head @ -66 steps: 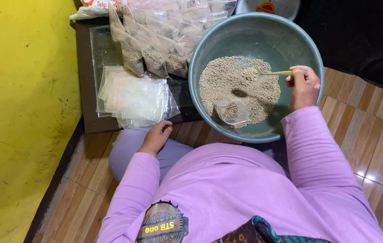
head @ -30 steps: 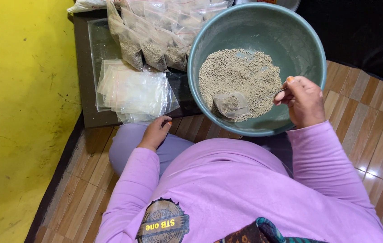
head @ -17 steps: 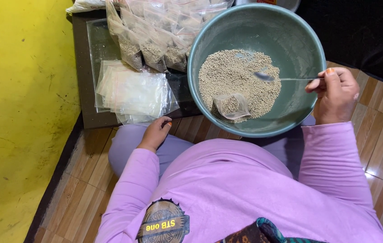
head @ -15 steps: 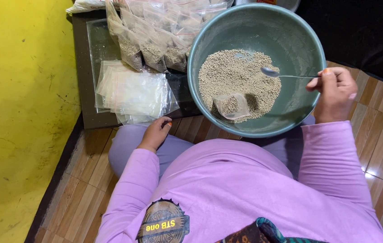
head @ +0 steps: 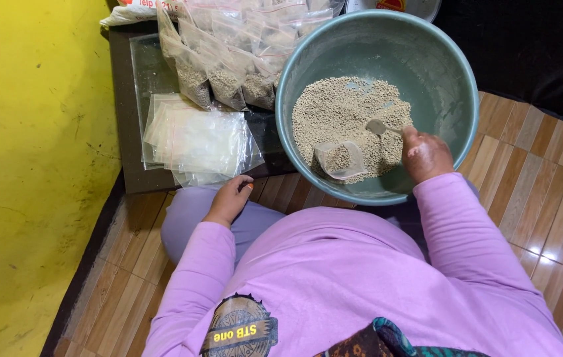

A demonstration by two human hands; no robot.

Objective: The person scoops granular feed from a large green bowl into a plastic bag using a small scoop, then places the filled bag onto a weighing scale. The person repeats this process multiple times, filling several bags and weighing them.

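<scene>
Right hand (head: 425, 155) grips a small metal spoon (head: 379, 126), bowl loaded, over the mound of pale grains (head: 341, 116) in the round teal basin (head: 447, 86). Left hand (head: 230, 198) rests on the knee, loosely curled, holding nothing. Small clear bag (head: 340, 158) lies open on the grains, partly filled. Best: keep spoon level, tip inside the bag mouth. Flat empty bags (head: 199, 139) and filled ones (head: 228, 79) sit on the dark tray.

- Filled clear plastic bags (head: 228, 49) are stacked at the top of the dark tray, just left of the basin; beige granules are seen inside.
- A flat pile of empty clear bags (head: 199, 139) is laid below them on the tray.
- One small clear bag (head: 340, 158), partly filled, is stood in the granules inside the basin.
- A round black-and-tan print (head: 238, 329) is seen on the purple shirt.
</scene>
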